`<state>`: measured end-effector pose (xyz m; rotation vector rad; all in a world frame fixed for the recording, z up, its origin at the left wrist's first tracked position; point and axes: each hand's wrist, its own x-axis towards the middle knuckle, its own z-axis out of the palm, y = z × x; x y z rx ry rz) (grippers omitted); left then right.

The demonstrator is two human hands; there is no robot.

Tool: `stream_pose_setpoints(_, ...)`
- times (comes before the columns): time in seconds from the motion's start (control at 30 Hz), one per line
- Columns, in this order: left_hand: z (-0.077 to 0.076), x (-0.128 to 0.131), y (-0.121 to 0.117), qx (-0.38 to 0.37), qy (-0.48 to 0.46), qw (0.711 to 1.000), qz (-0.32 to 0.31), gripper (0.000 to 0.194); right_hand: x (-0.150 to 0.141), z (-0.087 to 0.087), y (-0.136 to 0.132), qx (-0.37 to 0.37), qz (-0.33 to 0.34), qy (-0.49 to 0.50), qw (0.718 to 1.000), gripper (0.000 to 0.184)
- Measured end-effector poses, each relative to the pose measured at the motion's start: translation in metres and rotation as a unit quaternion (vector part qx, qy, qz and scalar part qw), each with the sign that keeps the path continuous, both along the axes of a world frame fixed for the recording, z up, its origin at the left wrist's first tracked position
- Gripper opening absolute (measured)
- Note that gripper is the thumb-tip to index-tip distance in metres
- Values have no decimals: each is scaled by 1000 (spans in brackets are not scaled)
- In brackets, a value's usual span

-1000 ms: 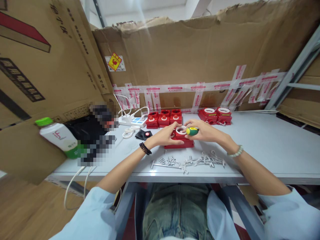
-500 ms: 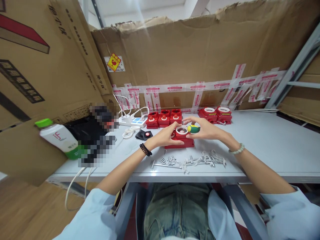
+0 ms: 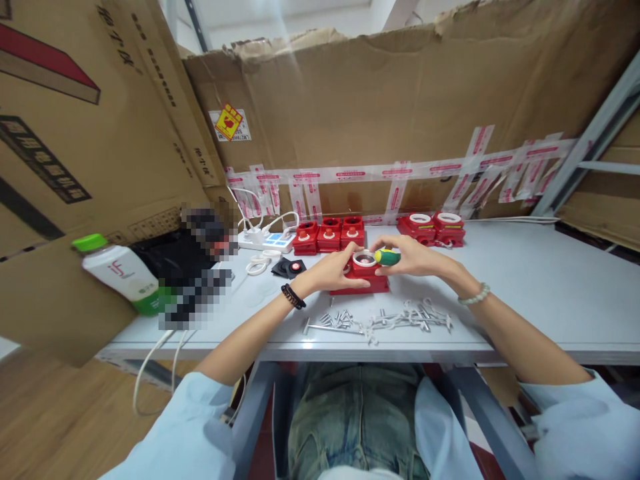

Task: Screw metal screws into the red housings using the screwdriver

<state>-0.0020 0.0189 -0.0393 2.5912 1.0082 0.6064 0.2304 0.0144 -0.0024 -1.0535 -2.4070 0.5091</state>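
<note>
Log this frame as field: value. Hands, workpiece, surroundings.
left hand: gripping the red box at its left side
right hand: holding a green-and-yellow handle
workpiece top: white ring
nearer table edge: metal screws, T-shaped rod
behind, left: three red units
behind, right: two white-ringed red units
far left: green-capped bottle

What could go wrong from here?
1. The yellow-green handle in the right hand could slip and knock the white ring beside it, atop the red box.
2. Small metal pieces lie loose near the table's front edge; a forearm might sweep some off.
3. White cords look tangled among metal parts, so lifting one may drag others.
</note>
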Motion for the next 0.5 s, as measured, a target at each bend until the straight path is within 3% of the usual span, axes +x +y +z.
stream_pose_setpoints(0.23,-1,-2,3,1,-5,1000,-30,75,-1,0,0,-4,-7,-10,1000,36)
stream_pose_setpoints(0.5,2,-2,3,-2,18,1000,-16,75,-1,-4,1,7,-7,-3,1000,40)
